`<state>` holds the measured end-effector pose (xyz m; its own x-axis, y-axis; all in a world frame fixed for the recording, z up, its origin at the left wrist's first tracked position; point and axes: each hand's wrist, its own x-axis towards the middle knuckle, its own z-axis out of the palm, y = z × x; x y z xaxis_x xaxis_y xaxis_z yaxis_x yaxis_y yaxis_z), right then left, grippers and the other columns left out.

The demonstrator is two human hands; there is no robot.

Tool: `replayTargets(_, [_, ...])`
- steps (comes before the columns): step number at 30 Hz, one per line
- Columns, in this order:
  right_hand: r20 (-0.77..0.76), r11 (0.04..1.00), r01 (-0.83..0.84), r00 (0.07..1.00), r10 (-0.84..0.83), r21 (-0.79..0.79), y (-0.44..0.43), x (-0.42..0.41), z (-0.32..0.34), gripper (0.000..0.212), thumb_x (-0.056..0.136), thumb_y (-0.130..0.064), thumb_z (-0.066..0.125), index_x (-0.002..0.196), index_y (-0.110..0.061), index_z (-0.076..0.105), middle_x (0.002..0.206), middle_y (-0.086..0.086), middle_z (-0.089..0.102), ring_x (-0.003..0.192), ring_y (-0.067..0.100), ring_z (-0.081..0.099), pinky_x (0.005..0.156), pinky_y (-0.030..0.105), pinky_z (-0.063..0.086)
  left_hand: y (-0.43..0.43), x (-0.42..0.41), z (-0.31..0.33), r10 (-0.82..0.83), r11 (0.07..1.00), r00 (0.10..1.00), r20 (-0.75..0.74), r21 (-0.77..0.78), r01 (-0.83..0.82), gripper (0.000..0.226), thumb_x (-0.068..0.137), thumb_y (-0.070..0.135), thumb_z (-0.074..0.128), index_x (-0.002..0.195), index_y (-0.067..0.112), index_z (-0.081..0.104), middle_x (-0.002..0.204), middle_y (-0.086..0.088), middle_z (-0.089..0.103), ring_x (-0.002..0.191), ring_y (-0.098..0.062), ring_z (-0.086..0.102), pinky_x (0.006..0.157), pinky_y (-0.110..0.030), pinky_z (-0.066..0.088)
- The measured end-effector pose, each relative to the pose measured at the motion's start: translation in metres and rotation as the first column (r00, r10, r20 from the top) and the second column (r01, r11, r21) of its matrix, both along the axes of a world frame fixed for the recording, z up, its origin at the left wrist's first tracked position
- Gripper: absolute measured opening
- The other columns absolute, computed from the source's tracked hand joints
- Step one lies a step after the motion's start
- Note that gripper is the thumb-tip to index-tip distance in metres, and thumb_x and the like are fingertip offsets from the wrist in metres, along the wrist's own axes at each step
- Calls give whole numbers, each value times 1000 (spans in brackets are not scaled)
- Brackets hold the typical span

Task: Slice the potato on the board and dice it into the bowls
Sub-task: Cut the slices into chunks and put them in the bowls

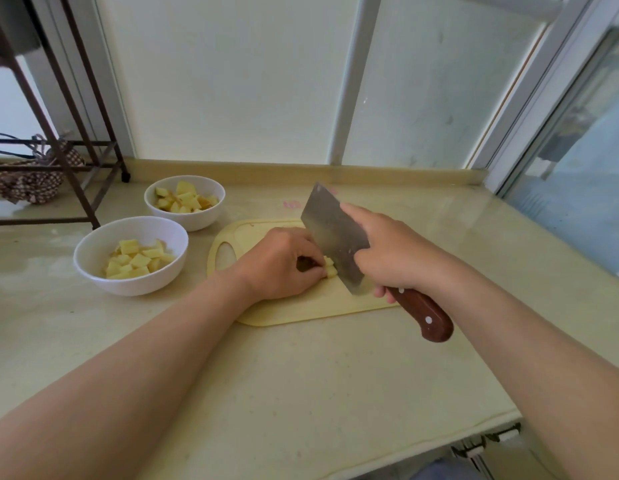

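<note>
At the centre of the frame the left hand (pixel 280 263) rests on the pale yellow cutting board (pixel 301 311), its fingers curled down onto a piece of potato (pixel 329 266) — only a few cut yellow cubes show past the fingertips. Right beside them stands the cleaver (pixel 332 233), its broad blade upright and tilted, the lower edge on the board just right of the potato. The right hand (pixel 387 252) grips the cleaver where blade meets the reddish-brown handle; its fingers are wrapped around the handle and the forefinger lies along the blade's flat side.

To the left of the board sit two white bowls, close together on the beige counter (pixel 301 393). The nearer bowl (pixel 93 268), at middle left, holds potato cubes; the farther bowl (pixel 152 206), above it, holds more chunks. In the upper left stands a dark metal rack (pixel 76 161) with a patterned cloth (pixel 27 185) on its lower shelf.
</note>
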<state>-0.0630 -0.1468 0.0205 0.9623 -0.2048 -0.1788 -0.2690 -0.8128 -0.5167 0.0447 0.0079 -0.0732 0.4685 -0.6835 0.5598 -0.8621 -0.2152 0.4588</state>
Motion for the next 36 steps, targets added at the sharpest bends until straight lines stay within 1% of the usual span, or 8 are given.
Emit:
replayTargets(5, [81,992,68,994,-77,110,-30,-27,2,88,92,4,41,161,-49,23,78,3,59,34,15,57,42,29,48,0,1,-1,-1,1000,1000,-2,19,1,8,74,14,80,81,14,78,86,1,69,73,-6,61,70,-25,53])
replayTargets(10, [106,923,170,970,-219,346,-62,-41,-10,81,94,7,50,153,-47,41,51,7,58,36,22,53,39,30,47,-1,-1,1,60,998,996,-65,38,-58,16,74,21,80,85,17,69,89,6,64,78,-7,59,73,-24,51])
replayTargets(13, [79,870,210,959,-273,447,-79,-42,-24,80,92,9,52,149,-46,46,53,9,54,37,23,51,38,29,46,-1,-3,5,143,984,979,-144,123,-126,42,75,38,79,105,20,55,105,8,56,95,-8,52,82,-15,42])
replayTargets(18, [37,844,205,966,-257,496,-95,-34,-44,77,92,7,55,149,-44,46,61,13,56,41,24,53,39,30,47,-4,-4,8,216,899,963,-163,418,-131,93,75,66,66,150,26,25,152,7,35,137,-13,36,113,-33,33])
replayTargets(22, [12,878,150,985,-174,455,-98,-28,-50,70,97,-1,58,144,-51,41,65,10,63,41,25,53,42,31,46,-2,4,9,214,877,965,-154,465,-120,87,81,61,65,151,23,30,152,5,40,139,-13,37,115,-30,30])
replayTargets(29, [-29,955,31,999,-24,296,-79,-20,-43,64,100,-25,63,138,-64,29,74,10,61,46,24,61,45,33,46,3,5,12,277,902,943,-184,389,-188,67,82,48,73,140,24,51,138,12,55,127,-3,47,96,-9,28])
replayTargets(32, [-56,959,-9,998,26,282,-65,-21,-47,70,100,-29,63,147,-64,24,77,10,62,47,22,63,44,32,48,1,6,12,247,925,944,-218,342,-163,49,82,43,75,126,23,63,118,5,68,108,-11,61,92,-22,45])
replayTargets(36, [-23,949,11,1000,-4,315,-56,-23,-52,67,100,-26,64,148,-60,31,74,8,59,45,21,60,40,28,46,0,7,7,211,944,954,-213,299,-142,40,81,39,76,113,17,67,101,0,71,95,-21,63,88,-36,49])
